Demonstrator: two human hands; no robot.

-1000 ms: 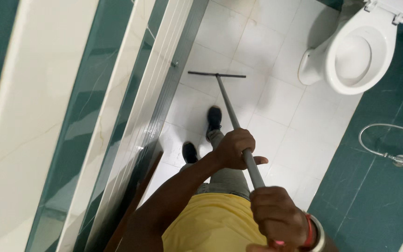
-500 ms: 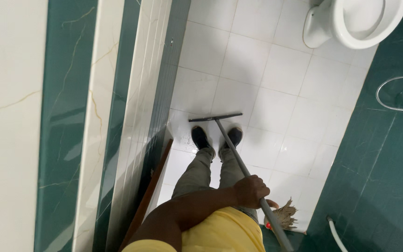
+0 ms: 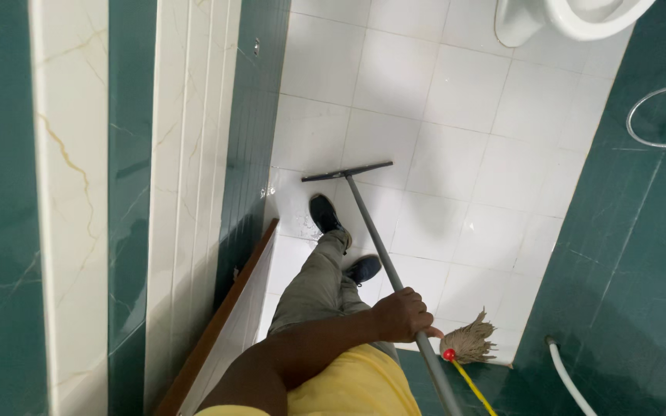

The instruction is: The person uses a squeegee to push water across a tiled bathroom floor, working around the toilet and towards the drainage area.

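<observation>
My left hand [image 3: 402, 314] is shut around the grey handle of a floor squeegee [image 3: 369, 226], low on the pole. The handle runs up and left to the black blade [image 3: 346, 171], which lies on the white tiled floor [image 3: 456, 100] just ahead of my black shoes [image 3: 324, 213]. My right hand is out of the frame. Below me I see my grey trousers and yellow shirt.
A string mop head [image 3: 469, 343] with a red collar and yellow handle lies by the green wall at lower right. A white toilet [image 3: 572, 14] stands at the top right. A metal hose loop [image 3: 657, 115] hangs on the green tiles. A wooden-edged door [image 3: 221, 320] stands at left.
The squeegee blade has been drawn back from mid-floor to just in front of my shoes. My right hand, earlier on the handle's end, has gone out of view. The mop has come into view.
</observation>
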